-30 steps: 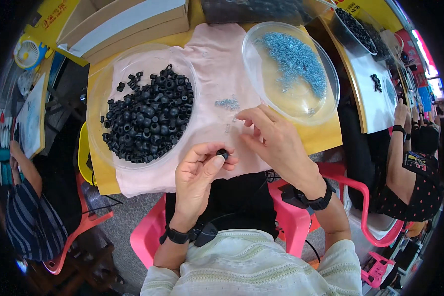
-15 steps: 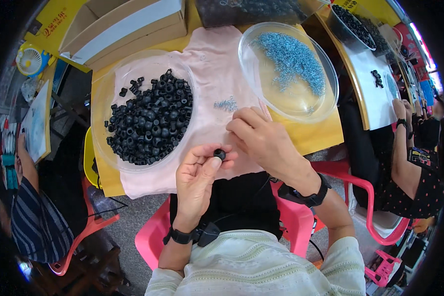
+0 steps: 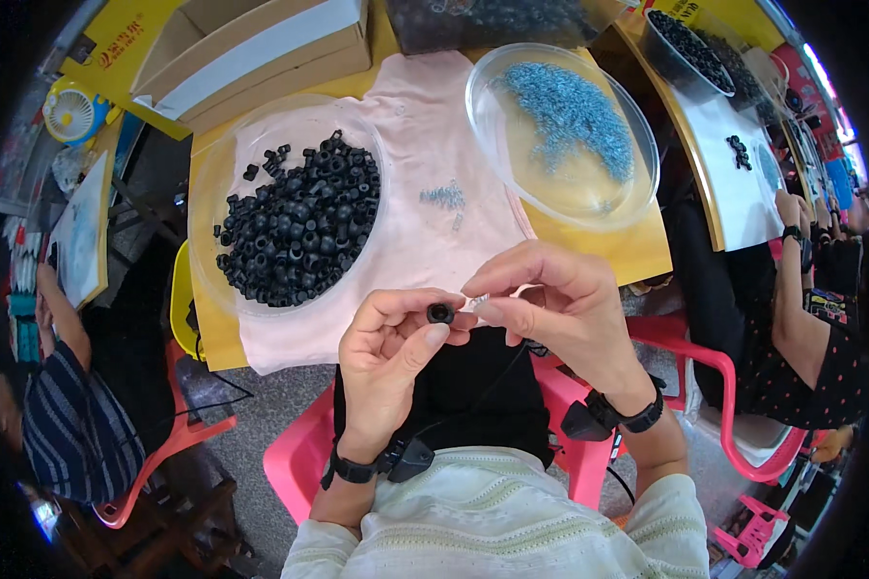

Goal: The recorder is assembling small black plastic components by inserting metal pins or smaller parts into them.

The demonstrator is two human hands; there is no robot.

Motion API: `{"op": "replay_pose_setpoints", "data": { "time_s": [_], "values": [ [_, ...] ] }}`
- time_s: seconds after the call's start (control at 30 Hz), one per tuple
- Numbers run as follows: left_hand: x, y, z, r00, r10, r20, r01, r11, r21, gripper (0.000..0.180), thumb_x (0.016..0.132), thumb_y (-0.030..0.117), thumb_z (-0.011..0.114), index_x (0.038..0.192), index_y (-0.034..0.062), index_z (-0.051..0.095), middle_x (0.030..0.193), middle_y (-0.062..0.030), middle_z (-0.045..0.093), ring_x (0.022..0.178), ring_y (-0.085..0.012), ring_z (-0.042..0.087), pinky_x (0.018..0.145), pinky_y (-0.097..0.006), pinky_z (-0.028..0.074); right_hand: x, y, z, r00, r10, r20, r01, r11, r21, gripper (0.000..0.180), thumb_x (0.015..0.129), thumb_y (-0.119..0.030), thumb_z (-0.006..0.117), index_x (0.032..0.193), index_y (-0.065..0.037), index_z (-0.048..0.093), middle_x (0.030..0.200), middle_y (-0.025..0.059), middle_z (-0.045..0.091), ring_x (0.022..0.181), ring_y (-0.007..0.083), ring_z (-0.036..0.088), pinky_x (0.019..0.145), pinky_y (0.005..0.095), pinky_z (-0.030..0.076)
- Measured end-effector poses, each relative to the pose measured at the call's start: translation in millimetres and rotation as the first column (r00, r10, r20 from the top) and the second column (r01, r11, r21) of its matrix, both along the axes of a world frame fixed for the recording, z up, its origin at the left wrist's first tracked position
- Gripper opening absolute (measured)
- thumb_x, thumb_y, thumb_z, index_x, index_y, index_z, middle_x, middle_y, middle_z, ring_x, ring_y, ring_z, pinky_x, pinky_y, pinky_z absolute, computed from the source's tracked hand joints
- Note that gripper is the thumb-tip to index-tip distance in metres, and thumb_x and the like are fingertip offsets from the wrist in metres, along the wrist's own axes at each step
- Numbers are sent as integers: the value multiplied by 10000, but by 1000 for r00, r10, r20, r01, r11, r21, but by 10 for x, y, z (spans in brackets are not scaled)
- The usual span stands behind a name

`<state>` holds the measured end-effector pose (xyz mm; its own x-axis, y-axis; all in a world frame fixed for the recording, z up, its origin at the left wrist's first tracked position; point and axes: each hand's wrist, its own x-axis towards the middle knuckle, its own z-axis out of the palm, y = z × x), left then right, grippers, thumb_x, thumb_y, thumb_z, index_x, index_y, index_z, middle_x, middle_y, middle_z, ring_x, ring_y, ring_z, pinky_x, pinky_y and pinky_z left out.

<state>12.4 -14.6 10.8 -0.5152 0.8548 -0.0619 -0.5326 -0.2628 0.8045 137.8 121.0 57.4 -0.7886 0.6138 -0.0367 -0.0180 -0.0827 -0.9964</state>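
Observation:
My left hand [image 3: 384, 352] pinches a small black hollow plastic cap [image 3: 440, 313], its round opening facing up. Close beside it, the thumb and fingertips of my right hand [image 3: 574, 304] grip a small silvery spring [image 3: 479, 301]. The fingers partly cover the spring, so whether it touches the cap is hard to tell. Beyond my hands, a little heap of springs [image 3: 442, 196] lies on a pink cloth [image 3: 410, 125]. At left is a clear round dish [image 3: 199, 275] with many black plastic parts [image 3: 304, 227]; at right, another clear dish [image 3: 584, 224] contains bluish springs [image 3: 574, 111].
An open cardboard box [image 3: 290, 53] and a clear bin of black parts [image 3: 502, 27] stand at the table's back. People work at both sides: a striped sleeve [image 3: 79, 425] at left, a forearm [image 3: 794, 309] at right. A pink chair [image 3: 294, 454] is under me.
My right hand has come back from beside the heap of springs to my left hand, now with a spring. The black cap has turned so its opening shows. One spring lies apart from the heap.

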Motion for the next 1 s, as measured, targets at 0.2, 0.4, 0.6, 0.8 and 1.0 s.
{"op": "replay_pose_setpoints", "data": {
  "time_s": [0.2, 0.4, 0.6, 0.8, 1.0],
  "values": [
    [58, -101, 57, 995, -17, -94, 16, 1000, -7, 258, 914, -37, 621, 1169, -71, 601, 1042, -130, 668, 921, -189, 677, 838, -310, 564, 51, -122, -54, 994, 44, -99, -39, 998, 55, 130, 852, -36, 727, 979, -11, 713, 915, 46, 673, 747, 85, 671, 545, 170, 488],
    [116, -152, 126, 998, -31, -50, 30, 1000, -5, 266, 911, -29, 630, 1174, -63, 617, 1014, -122, 676, 874, -179, 681, 815, -297, 566, 90, -183, -40, 992, 49, -115, -14, 956, 293, 164, 825, -24, 747, 987, -43, 733, 896, 42, 664, 731, 84, 662, 551, 191, 494],
    [82, -176, 47, 993, -59, 97, 57, 998, 26, 271, 912, -18, 633, 1180, -51, 619, 1039, -125, 676, 872, -179, 681, 815, -302, 570, 56, -248, -54, 997, -2, -79, 53, 768, 639, 231, 775, -26, 763, 999, -76, 738, 913, 58, 654, 706, 135, 654, 567, 244, 504],
    [-46, -192, -109, 970, -53, 236, 43, 998, 48, 254, 942, 7, 598, 1193, -37, 610, 1115, -146, 667, 969, -182, 662, 864, -309, 556, -89, -246, -148, 998, 16, -54, 43, 402, 915, 363, 744, -142, 775, 1095, -99, 691, 900, 32, 635, 719, 173, 614, 563, 280, 503],
    [-217, -162, -170, 944, -66, 323, 43, 996, 79, 231, 960, 63, 573, 1170, -27, 600, 1083, -140, 666, 925, -182, 658, 859, -303, 532, -413, -117, 60, 993, 119, 17, -79, 547, 833, 228, 791, -145, 747, 998, -62, 701, 853, 57, 626, 697, 209, 624, 570, 310, 500]
  ]
}}
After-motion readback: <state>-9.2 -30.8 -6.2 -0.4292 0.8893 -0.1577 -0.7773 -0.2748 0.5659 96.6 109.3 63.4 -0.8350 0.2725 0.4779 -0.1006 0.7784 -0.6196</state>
